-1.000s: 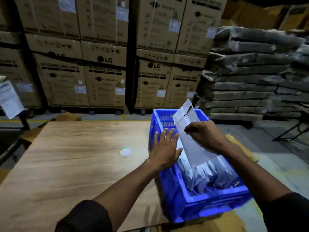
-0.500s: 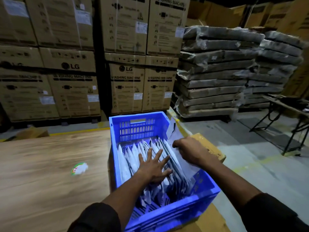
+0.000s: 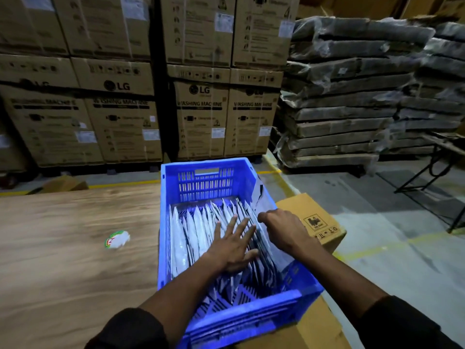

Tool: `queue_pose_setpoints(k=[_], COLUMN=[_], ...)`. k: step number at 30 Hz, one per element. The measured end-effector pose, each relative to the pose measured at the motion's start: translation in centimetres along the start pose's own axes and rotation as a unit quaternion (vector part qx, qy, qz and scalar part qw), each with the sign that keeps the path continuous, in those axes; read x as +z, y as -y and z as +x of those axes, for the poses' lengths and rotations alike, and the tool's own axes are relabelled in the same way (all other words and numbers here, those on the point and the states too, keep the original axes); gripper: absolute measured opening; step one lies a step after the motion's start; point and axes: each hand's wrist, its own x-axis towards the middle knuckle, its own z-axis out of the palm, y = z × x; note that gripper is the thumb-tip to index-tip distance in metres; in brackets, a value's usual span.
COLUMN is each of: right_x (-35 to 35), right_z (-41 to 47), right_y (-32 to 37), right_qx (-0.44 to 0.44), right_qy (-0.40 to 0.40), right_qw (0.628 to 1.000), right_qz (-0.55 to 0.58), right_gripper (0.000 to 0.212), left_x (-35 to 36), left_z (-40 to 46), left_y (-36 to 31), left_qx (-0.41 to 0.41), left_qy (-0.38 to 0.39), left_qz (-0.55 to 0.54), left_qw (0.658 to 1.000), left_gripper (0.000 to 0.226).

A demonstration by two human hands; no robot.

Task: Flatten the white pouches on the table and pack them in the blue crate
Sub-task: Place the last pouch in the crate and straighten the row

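The blue crate stands at the right end of the wooden table. Several white pouches stand on edge inside it in a row. My left hand lies flat with fingers spread against the pouches, pressing them toward the left. My right hand grips one white pouch that stands against the crate's right wall, its top rising above the rim.
A small crumpled white, green and red wrapper lies on the table left of the crate. A cardboard box sits right of the crate. Stacked washing-machine cartons and wrapped flat packs fill the background. A metal-legged table stands far right.
My right hand lowered the pouch from above the crate down along its right wall. My left hand moved from the crate's rim onto the packed pouches. The view swung right.
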Motion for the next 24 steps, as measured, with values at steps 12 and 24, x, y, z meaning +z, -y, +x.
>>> queue_pose_setpoints(k=[12,24], right_x=[-1.6,-1.7], right_z=[-1.2,0.5], right_y=[-0.9,0.5], right_qx=[0.013,0.009], right_qy=[-0.013,0.045], right_qw=[1.0,0.996], right_qz=[-0.008,-0.07], right_gripper=[0.027,0.031], left_x=[1.4,1.6], left_z=[1.7,3.5], left_y=[-0.5,-1.9], left_qx=[0.024,0.033], left_qy=[0.003,0.004], left_qz=[0.019,0.008], left_qw=[1.0,0.999], left_gripper=[0.081,0.076])
